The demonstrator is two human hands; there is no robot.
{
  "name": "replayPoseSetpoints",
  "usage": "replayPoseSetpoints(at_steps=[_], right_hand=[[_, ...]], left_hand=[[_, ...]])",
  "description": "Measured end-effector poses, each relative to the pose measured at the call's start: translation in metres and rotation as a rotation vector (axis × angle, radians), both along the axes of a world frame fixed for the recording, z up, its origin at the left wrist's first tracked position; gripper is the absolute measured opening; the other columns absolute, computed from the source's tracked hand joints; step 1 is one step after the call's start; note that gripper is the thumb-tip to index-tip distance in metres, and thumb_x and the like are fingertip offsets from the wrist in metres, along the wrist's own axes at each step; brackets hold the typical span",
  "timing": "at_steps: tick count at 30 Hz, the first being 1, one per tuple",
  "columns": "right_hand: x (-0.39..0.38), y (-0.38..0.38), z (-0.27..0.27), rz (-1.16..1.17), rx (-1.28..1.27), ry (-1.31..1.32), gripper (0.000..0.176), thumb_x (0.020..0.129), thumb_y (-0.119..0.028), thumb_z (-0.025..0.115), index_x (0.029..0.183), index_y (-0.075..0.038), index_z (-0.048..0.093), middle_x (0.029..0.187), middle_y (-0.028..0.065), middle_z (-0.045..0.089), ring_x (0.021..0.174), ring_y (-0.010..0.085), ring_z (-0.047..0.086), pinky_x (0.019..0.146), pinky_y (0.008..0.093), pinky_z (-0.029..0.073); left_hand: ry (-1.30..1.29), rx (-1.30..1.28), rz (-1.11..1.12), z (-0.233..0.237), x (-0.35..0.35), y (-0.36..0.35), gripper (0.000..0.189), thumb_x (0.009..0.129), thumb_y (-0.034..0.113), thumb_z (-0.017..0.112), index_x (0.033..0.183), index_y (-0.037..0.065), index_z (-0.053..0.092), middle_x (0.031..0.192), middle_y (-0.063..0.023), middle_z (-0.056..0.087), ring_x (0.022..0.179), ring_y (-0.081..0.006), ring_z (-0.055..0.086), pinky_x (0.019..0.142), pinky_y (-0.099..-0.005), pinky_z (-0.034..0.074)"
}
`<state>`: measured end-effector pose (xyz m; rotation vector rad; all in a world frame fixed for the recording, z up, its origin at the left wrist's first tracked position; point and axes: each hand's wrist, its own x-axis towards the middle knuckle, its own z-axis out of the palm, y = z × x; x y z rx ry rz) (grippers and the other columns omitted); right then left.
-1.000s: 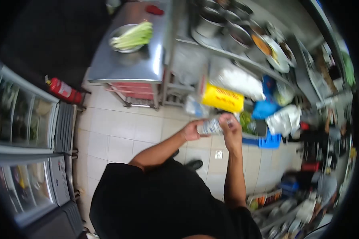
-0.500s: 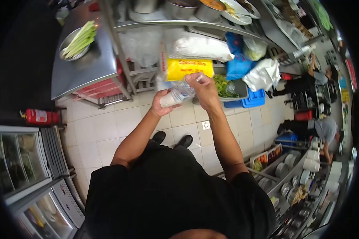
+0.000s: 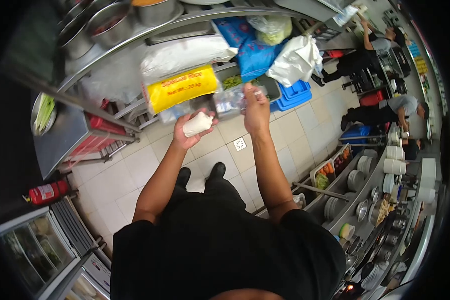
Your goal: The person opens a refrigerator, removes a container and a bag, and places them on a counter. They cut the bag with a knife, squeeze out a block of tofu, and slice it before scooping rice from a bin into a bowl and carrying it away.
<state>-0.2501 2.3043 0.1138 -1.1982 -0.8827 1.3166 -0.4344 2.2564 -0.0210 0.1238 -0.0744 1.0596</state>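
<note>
A white, roughly cylindrical block (image 3: 197, 124) rests in my left hand (image 3: 183, 138), with the palm up and the fingers curled round it. Its outer end looks uneven, and I cannot make out what it is made of. To the right, my right hand (image 3: 256, 114) is closed in a pinch on a clear plastic wrapper (image 3: 230, 102) with blue print, which hangs to its left. The block and wrapper are apart. Just beyond my hands lies a yellow-and-white rice sack (image 3: 182, 89).
Steel pots (image 3: 110, 25) stand on the shelf above. A blue crate (image 3: 291, 95) sits on the floor at the right. A fire extinguisher (image 3: 47, 192) and glass-door fridge (image 3: 37, 242) are on the left. Two co-workers (image 3: 395, 107) stand at the far right.
The plastic wrapper has come off the white block and is now in my right hand. My hands have moved apart. The view has shifted, bringing the shelf nearer.
</note>
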Motion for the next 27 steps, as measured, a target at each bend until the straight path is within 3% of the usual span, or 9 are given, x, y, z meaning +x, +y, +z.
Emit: replayPoseSetpoints(at_steps=[4,6,8,9,10,14,20,24,27], right_hand=[[0.068,0.068,-0.018,-0.321,0.199,-0.119,0.031,0.091,-0.033,0.050,0.078,-0.005,0.056,0.062,-0.0029,0.048,0.055,0.0080,0.047,0.046,0.0228,0.035],[0.101,0.104,-0.043,-0.333,0.308,-0.729,0.044,0.087,-0.042,0.052,0.087,0.002,0.056,0.071,0.0087,0.058,0.065,0.0232,0.056,0.057,0.0333,0.045],[0.135,0.141,-0.121,-0.198,0.064,-1.262,0.064,0.077,-0.049,0.062,0.103,0.007,0.048,0.089,0.0232,0.057,0.084,0.0345,0.057,0.072,0.0406,0.046],[0.147,0.133,-0.114,0.020,-0.145,-1.183,0.088,0.074,-0.059,0.058,0.121,0.014,0.039,0.125,0.0323,0.040,0.116,0.0448,0.041,0.095,0.0456,0.037],[0.159,0.131,-0.126,0.055,-0.142,-1.167,0.089,0.076,-0.055,0.058,0.128,0.012,0.030,0.131,0.0320,0.033,0.120,0.0476,0.033,0.100,0.0458,0.032],[0.229,0.038,-0.094,-0.020,-0.094,-0.878,0.047,0.078,-0.030,0.063,0.114,-0.002,0.052,0.105,0.0256,0.057,0.098,0.0369,0.055,0.085,0.0431,0.044],[0.342,-0.224,0.035,-0.208,-0.168,-0.924,0.039,0.084,-0.034,0.056,0.106,-0.002,0.055,0.096,0.0190,0.060,0.091,0.0369,0.056,0.078,0.0432,0.044],[0.320,-0.401,0.128,-0.709,-0.439,-0.901,0.026,0.086,-0.029,0.056,0.099,-0.006,0.058,0.083,0.0137,0.061,0.074,0.0276,0.058,0.067,0.0365,0.046],[0.252,-0.501,0.143,-1.340,-0.538,-1.057,0.015,0.086,-0.017,0.055,0.092,-0.004,0.058,0.074,0.0109,0.058,0.066,0.0209,0.056,0.061,0.0315,0.045]], left_hand=[[0.074,-0.085,0.061,0.000,0.028,0.004,0.053,0.086,0.036,0.046,0.127,0.003,0.042,0.129,-0.0225,0.042,0.119,-0.0438,0.039,0.091,-0.0477,0.045],[0.096,-0.082,0.064,-0.008,0.039,0.005,0.052,0.087,0.036,0.045,0.127,0.003,0.042,0.129,-0.0216,0.041,0.120,-0.0418,0.039,0.093,-0.0475,0.044],[0.096,-0.107,0.048,-0.014,0.053,0.000,0.053,0.087,0.037,0.044,0.127,0.003,0.041,0.130,-0.0208,0.041,0.119,-0.0394,0.040,0.093,-0.0465,0.044],[0.075,-0.110,0.022,-0.014,0.064,0.005,0.053,0.087,0.037,0.045,0.127,0.002,0.041,0.128,-0.0203,0.042,0.117,-0.0385,0.041,0.092,-0.0462,0.044],[0.061,-0.117,-0.017,-0.014,0.074,0.011,0.053,0.087,0.036,0.045,0.127,0.002,0.040,0.129,-0.0203,0.041,0.118,-0.0379,0.040,0.093,-0.0463,0.043],[0.077,-0.222,-0.229,-0.019,0.129,0.025,0.053,0.088,0.033,0.048,0.127,-0.002,0.037,0.132,-0.0203,0.038,0.121,-0.0355,0.037,0.097,-0.0466,0.040],[0.285,-0.249,-0.811,-0.034,0.268,0.032,0.052,0.089,0.037,0.044,0.121,-0.004,0.044,0.124,-0.0214,0.047,0.118,-0.0386,0.043,0.097,-0.0495,0.040],[0.338,-0.176,-1.224,-0.033,0.372,0.007,0.052,0.089,0.038,0.045,0.118,-0.005,0.045,0.124,-0.0220,0.046,0.117,-0.0391,0.044,0.096,-0.0503,0.041],[0.374,-0.137,-1.455,-0.021,0.417,-0.020,0.053,0.089,0.038,0.045,0.120,-0.005,0.042,0.124,-0.0207,0.046,0.119,-0.0367,0.043,0.097,-0.0471,0.041]])
